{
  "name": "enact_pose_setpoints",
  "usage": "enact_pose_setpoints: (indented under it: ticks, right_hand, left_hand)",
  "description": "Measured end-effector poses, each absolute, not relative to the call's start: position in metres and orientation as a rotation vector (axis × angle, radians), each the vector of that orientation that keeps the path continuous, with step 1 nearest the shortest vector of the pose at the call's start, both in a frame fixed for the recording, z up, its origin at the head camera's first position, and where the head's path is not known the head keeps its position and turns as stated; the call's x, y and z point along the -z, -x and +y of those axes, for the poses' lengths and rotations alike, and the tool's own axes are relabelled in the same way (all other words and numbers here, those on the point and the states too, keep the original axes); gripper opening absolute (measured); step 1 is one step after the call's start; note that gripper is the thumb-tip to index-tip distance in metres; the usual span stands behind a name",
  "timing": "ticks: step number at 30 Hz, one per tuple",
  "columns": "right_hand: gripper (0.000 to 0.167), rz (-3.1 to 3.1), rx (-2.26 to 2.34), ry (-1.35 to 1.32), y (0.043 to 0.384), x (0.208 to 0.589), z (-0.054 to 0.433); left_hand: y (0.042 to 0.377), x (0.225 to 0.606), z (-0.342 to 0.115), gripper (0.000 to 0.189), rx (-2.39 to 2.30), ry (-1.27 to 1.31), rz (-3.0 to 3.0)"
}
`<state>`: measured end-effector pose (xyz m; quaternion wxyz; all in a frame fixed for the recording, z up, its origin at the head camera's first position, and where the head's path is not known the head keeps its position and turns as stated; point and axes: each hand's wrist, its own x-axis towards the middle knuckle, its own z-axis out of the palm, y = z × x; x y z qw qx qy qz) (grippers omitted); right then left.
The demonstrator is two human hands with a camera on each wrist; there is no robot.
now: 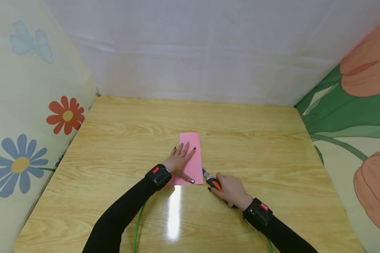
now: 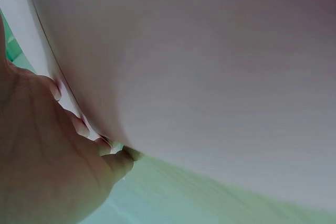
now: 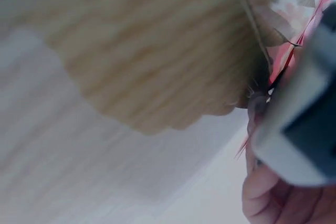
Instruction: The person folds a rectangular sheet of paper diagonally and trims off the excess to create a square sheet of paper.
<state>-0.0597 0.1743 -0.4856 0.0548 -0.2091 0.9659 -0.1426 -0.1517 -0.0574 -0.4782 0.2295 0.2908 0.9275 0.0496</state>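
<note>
A narrow pink sheet of paper lies on the wooden table, its long side running away from me. My left hand is spread flat over it, fingers straight and apart, the thumb near its front edge. Just off the paper's right edge, my right hand grips a utility knife with a black and orange handle. The knife's tip end points up-left, close to that edge; whether the blade touches the paper is too small to tell. The knife's grey end shows blurred beside the right hand in the right wrist view.
The wooden table extends around the paper on all sides. A white sheet-like backdrop rises at its far edge, with flower-printed walls left and right. A green cable hangs from the left wrist band. Pale blur fills most of the left wrist view.
</note>
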Motion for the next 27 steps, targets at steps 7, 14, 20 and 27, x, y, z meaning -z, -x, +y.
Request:
enact_pose_setpoints:
  ticks: [7,14,20,27]
  right_hand:
    - [0.03,2.919,0.426,0.591,0.056,0.487,0.177]
    - [0.031,2.918,0.476,0.526,0.064,0.487,0.175]
    - [0.031,2.932,0.505,0.486,0.068,0.489,0.177]
    - [0.03,2.951,0.478,0.57,0.075,0.487,0.177]
  left_hand:
    - [0.146,0.478,-0.056,0.127,-0.179,-0.789,2.552]
    - [0.146,0.477,-0.056,0.128,-0.171,-0.777,2.575]
    - [0.148,0.476,-0.057,0.129,-0.187,-0.777,2.577]
    - [0.15,0.475,-0.056,0.129,-0.174,-0.783,2.588]
